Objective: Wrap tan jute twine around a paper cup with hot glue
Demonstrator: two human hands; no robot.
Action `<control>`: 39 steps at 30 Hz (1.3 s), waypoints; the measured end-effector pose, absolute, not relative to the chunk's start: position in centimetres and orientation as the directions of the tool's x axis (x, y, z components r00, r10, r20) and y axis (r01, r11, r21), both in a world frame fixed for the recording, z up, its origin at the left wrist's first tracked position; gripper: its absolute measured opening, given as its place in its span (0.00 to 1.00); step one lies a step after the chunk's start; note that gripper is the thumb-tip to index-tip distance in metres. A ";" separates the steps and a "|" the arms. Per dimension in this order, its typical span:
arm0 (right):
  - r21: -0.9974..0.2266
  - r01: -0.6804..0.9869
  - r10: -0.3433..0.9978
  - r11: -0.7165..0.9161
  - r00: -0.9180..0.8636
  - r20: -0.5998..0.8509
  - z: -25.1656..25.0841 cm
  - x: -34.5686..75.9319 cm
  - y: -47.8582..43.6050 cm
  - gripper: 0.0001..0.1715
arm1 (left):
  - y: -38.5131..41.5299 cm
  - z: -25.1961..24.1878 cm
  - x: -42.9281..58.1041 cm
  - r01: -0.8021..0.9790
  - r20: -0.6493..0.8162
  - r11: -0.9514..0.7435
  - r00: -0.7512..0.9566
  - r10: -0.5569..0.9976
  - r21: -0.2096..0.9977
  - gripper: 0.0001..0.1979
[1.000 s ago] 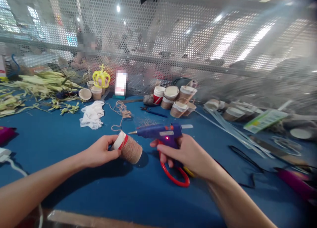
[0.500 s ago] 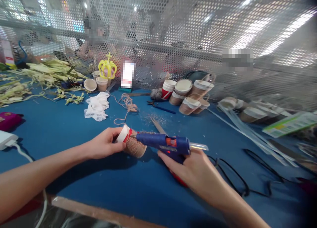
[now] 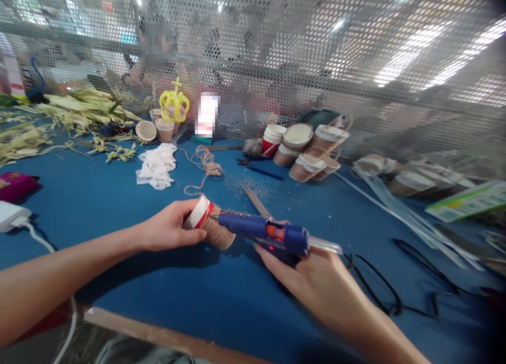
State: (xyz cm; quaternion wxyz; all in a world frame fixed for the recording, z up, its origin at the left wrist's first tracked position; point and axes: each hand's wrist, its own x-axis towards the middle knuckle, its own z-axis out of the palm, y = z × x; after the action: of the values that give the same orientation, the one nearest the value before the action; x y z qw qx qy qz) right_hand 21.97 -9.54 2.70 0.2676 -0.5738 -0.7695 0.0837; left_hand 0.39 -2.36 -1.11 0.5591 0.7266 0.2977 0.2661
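My left hand (image 3: 169,229) grips the white-rimmed open end of a paper cup (image 3: 209,224) that lies on its side on the blue table (image 3: 98,216). Brown twine is wound round most of the cup, with a red band near the rim. My right hand (image 3: 312,277) is closed round the handle of a blue glue gun (image 3: 264,232), whose red light is on. The gun's nozzle touches the cup at the edge of the twine. A clear glue stick juts from the gun's back end.
Twine-wrapped cups (image 3: 306,150) are heaped at the back by a perforated metal screen (image 3: 316,63). Loose twine (image 3: 205,166), a white cloth (image 3: 157,165), a yellow crown (image 3: 174,105) and dried leaves (image 3: 59,121) lie at left. Black cables (image 3: 379,290) and clear glue sticks (image 3: 407,216) lie at right.
My right hand has brought the glue gun down and left until its nozzle reached the cup. The red scissors seen under that hand before are out of sight now.
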 end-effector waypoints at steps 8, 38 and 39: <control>-0.428 0.836 0.932 0.342 -0.245 0.267 2.3 22.3 -9.5 0.09 | -2.5 -1.0 0.4 0.150 0.066 -0.227 0.682 0.728 0.962 0.16; -0.421 0.883 0.972 0.206 -0.136 0.191 3.4 22.4 -9.3 0.15 | -2.5 -0.9 0.0 0.252 0.079 -0.347 0.697 0.713 0.903 0.16; -0.423 0.883 0.974 0.201 -0.136 0.180 3.4 22.5 -9.2 0.16 | -2.5 -0.9 0.0 0.259 0.079 -0.352 0.696 0.714 0.900 0.16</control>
State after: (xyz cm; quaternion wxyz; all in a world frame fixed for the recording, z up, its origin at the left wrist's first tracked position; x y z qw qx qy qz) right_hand 22.50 -9.20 3.37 0.2106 -0.6228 -0.7457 0.1078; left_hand -0.04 -2.47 -0.89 0.4782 0.7868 0.3092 0.2380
